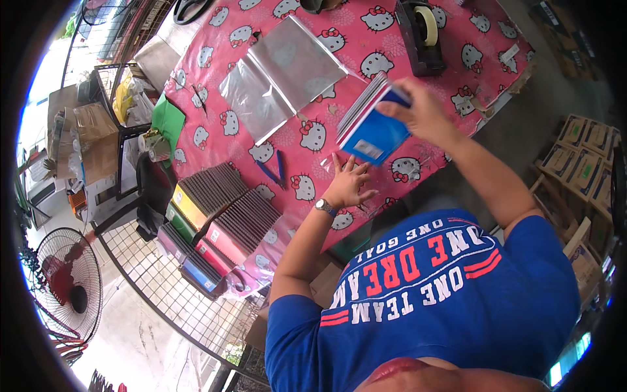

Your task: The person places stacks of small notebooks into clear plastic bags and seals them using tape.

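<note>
My right hand [421,112] grips a stack of notebooks [374,135] by its right end. The stack is tilted above the table, with a blue cover facing me and the layered edges of several more behind it. Just below its lower left corner is my left hand [349,185], fingers spread and holding nothing. I cannot tell whether its fingertips touch the stack. Clear plastic sheets [287,75] lie flat beyond the notebooks. Blue-handled pliers [272,171] rest to the left of my left hand.
A pink patterned cloth [312,136] covers the table. Piles of spiral notebooks [222,215] fill its near left corner. A tape dispenser [421,39] stands at the far right, a green sheet [168,127] at the left edge. A fan [68,284] and cartons [581,157] flank the table.
</note>
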`<state>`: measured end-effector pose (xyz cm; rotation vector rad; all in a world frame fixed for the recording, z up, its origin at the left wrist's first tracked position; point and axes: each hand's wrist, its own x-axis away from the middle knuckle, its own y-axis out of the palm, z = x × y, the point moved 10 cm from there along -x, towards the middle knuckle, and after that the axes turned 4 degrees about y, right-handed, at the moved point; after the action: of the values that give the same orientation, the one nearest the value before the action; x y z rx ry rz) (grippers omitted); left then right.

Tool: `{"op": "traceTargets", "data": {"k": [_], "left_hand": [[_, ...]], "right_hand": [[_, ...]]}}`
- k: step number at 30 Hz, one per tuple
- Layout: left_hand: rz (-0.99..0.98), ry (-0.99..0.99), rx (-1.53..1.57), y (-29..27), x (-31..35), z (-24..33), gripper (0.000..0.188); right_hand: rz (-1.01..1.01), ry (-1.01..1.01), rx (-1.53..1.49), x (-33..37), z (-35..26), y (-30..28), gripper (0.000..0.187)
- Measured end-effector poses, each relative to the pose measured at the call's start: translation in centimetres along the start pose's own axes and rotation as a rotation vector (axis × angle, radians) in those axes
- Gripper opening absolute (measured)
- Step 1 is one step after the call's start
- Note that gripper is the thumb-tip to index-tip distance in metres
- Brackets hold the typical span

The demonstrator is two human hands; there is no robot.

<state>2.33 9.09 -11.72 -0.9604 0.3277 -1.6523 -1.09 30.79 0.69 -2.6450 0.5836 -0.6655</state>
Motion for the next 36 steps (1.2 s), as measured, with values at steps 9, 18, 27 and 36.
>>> {"op": "traceTargets", "data": {"k": [9, 18, 27, 36], "left_hand": [[0.439, 0.076, -0.019, 3.4, 2.1, 4.4, 0.039], [0.615, -0.040, -0.203, 5.0, 2.5, 3.5, 0.032], [0.581, -0.084, -0.179, 5.3, 2.2, 3.5, 0.036], [0.930, -0.297, 0.066, -3.9, 7.1, 1.7, 0.015]], "right_hand": [[0.038, 0.418, -0.097, -0.8, 13.1, 11.8, 0.079], [0.151, 0.372, 0.019, -1.0, 12.7, 11.2, 0.080], [0.263, 0.170, 0.248, -0.9, 10.6, 10.9, 0.078], [-0.187, -0.844, 0.649, 7.2, -2.0, 10.5, 0.063]]}}
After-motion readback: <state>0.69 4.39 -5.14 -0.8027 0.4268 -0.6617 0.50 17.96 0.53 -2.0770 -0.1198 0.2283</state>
